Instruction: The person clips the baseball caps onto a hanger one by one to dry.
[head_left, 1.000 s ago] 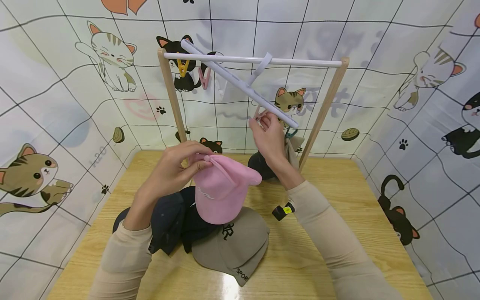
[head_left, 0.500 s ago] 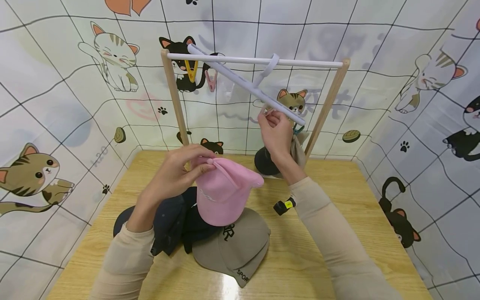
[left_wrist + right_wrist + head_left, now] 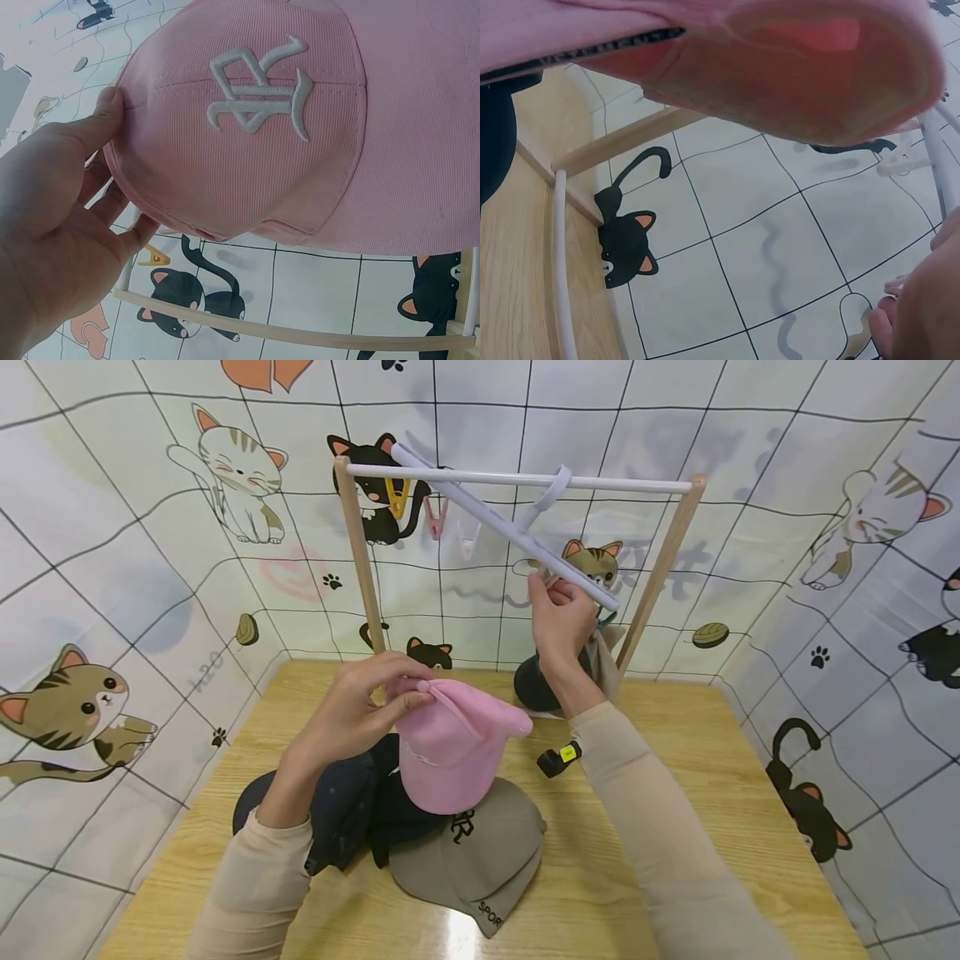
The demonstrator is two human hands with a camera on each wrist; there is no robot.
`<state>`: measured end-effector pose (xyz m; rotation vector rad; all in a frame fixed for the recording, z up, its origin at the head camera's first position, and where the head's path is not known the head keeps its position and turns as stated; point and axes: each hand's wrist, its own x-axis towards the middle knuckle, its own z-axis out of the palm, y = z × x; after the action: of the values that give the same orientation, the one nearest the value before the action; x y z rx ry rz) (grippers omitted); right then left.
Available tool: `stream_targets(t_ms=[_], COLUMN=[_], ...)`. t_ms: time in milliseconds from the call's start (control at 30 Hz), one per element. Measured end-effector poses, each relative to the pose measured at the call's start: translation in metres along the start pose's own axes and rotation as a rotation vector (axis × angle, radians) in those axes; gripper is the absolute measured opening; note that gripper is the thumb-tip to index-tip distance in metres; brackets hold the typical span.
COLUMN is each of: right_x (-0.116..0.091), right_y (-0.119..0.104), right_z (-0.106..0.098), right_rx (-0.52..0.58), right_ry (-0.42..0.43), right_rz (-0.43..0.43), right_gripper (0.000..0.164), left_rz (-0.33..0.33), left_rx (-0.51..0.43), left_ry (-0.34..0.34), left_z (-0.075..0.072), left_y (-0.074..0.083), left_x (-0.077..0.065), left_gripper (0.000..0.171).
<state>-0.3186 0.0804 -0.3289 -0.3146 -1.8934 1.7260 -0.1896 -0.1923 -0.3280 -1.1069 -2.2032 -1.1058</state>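
In the head view my left hand (image 3: 360, 697) pinches the edge of a pink baseball cap (image 3: 453, 752), which hangs over other caps. The left wrist view shows the cap's white embroidered letter, with my thumb (image 3: 111, 105) on one side of the edge and fingers on the other. My right hand (image 3: 562, 622) is raised under the lower end of a tilted pale lilac clip hanger (image 3: 517, 535). Its fingertips pinch a pale clothespin (image 3: 552, 582) there, mostly hidden by the fingers. Yellow (image 3: 397, 497), pink (image 3: 435, 517) and white (image 3: 468, 537) clothespins hang along the hanger.
The hanger hooks on a white rail (image 3: 637, 484) with wooden posts. A dark-and-beige cap (image 3: 602, 664) hangs by a green clothespin (image 3: 606, 619) beside the right hand. Dark caps (image 3: 341, 810) and a grey-brown cap (image 3: 480, 852) lie on the wooden table (image 3: 600, 877), near a black strap (image 3: 553, 763).
My right hand has shifted slightly right within the view, along with the hanger, and its fingers now cover more of the clothespin. My left hand keeps its pinch on the pink cap.
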Motion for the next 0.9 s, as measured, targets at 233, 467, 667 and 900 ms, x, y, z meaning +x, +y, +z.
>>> stream_targets(t_ms=[233, 467, 667, 900], right_x=[0.008, 0.015, 0.019, 0.025], right_y=[0.004, 0.012, 0.019, 0.02], right_z=[0.009, 0.009, 0.005, -0.001], right_rx=[0.002, -0.076, -0.131, -0.17], right_ry=[0.093, 0.129, 0.084, 0.014], right_rz=[-0.005, -0.081, -0.166, -0.259], right_gripper=[0.031, 0.02, 0.02, 0.026], left_rz=[0.002, 0.001, 0.014, 0.017], left_rx=[-0.012, -0.018, -0.023, -0.021], left_ry=[0.003, -0.003, -0.002, 0.003], left_z=[0.001, 0.001, 0.002, 0.003], left_y=[0.0, 0.001, 0.001, -0.001], left_x=[-0.001, -0.002, -0.002, -0.002], left_gripper=[0.027, 0.027, 0.028, 0.027])
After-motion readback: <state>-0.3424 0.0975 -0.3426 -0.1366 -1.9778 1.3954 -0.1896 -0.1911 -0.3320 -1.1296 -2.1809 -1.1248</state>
